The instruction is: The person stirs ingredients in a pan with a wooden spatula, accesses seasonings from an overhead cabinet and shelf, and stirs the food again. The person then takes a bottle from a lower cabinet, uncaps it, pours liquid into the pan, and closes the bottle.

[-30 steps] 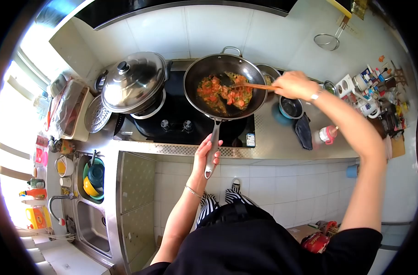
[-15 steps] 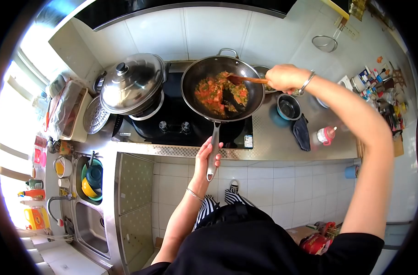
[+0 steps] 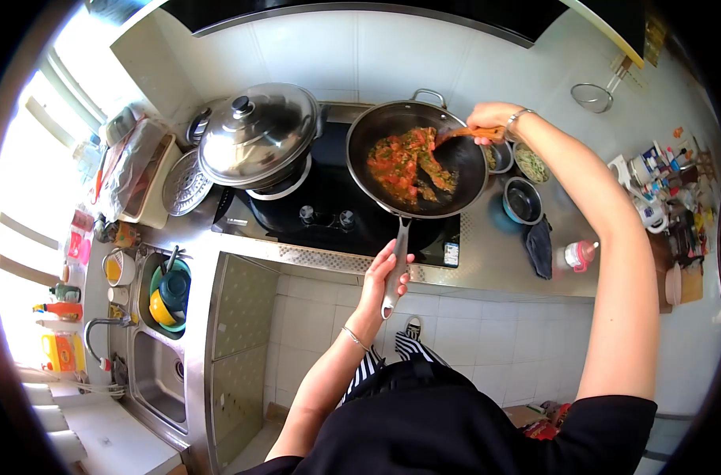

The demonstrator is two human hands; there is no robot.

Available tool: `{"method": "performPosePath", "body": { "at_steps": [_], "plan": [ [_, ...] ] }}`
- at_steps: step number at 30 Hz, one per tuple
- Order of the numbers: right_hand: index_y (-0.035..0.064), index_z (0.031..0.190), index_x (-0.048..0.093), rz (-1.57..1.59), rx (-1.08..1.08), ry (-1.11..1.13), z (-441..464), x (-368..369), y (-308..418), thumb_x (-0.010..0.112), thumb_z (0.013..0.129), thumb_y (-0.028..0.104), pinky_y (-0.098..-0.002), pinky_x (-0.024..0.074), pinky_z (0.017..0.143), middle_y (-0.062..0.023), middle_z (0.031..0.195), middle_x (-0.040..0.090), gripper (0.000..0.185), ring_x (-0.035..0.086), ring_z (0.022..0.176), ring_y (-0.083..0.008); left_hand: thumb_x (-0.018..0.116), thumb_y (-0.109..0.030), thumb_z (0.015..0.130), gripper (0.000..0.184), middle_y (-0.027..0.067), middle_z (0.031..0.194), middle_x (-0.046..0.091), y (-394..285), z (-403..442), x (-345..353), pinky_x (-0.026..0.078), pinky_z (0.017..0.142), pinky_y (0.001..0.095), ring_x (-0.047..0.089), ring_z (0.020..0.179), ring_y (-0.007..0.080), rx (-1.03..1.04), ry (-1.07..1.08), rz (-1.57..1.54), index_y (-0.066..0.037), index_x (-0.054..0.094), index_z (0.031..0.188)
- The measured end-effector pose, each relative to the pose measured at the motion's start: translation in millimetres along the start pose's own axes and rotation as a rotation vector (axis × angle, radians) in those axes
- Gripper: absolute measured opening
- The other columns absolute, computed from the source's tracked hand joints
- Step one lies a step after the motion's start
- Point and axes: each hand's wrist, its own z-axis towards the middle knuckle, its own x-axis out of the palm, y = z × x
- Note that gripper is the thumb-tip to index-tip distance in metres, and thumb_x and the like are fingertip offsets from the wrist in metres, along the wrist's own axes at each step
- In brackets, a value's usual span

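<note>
The wok sits over the stove's right side, its long handle pointing back toward you, wrapped by your left hand. Your right hand grips the wooden spatula, its long axis crosswise, tip pointing left into the red-and-green food.

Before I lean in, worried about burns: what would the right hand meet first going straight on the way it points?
Probably the right rim of the pan, in line with the spatula the right hand holds, though it might pass above; depth is unclear.
</note>
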Motion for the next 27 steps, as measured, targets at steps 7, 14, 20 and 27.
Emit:
{"method": "performPosePath", "body": {
  "at_steps": [7,14,20,27],
  "plan": [
    [-0.0010,0.079,0.068,-0.943,-0.211,-0.070,-41,85,83,0.053,0.075,0.006,-0.0371,0.0536,0.059,-0.0142,0.074,0.068,0.016,0.068,0.067,-0.0215,0.048,-0.018,0.094,0.052,0.0116,0.111,0.057,2,0,-2,0.043,0.048,0.0202,0.049,0.064,0.0125,-0.008,0.018,-0.028,-0.016,0.028,0.142],
    [0.0017,0.085,0.068,-1.235,-0.683,-0.243,-80,125,-20,0.058,0.073,0.009,-0.0389,0.0544,0.062,-0.0158,0.076,0.067,0.017,0.068,0.073,-0.0291,0.047,-0.015,0.093,0.049,0.0112,0.108,0.057,1,1,-2,0.042,0.046,0.0207,0.049,0.064,0.0126,-0.011,0.035,-0.044,-0.015,0.031,0.139],
    [0.0189,0.114,0.063,-1.125,-0.430,-0.134,-181,55,-37,0.065,0.079,0.024,-0.0430,0.0504,0.070,-0.0114,0.084,0.067,0.035,0.065,0.082,-0.0307,0.048,-0.016,0.094,0.049,0.0120,0.108,0.058,2,3,-5,0.043,0.047,0.0221,0.051,0.063,0.0141,-0.015,0.046,-0.068,-0.016,0.032,0.139],
    [0.0148,0.101,0.067,-1.099,-0.545,-0.205,-102,78,-43,0.062,0.078,0.024,-0.0403,0.0524,0.066,-0.0102,0.075,0.067,0.025,0.066,0.071,-0.0274,0.048,-0.017,0.094,0.049,0.0109,0.109,0.057,4,0,-4,0.042,0.047,0.0207,0.050,0.063,0.0128,-0.010,0.039,-0.059,-0.017,0.031,0.140]
  ]
}}
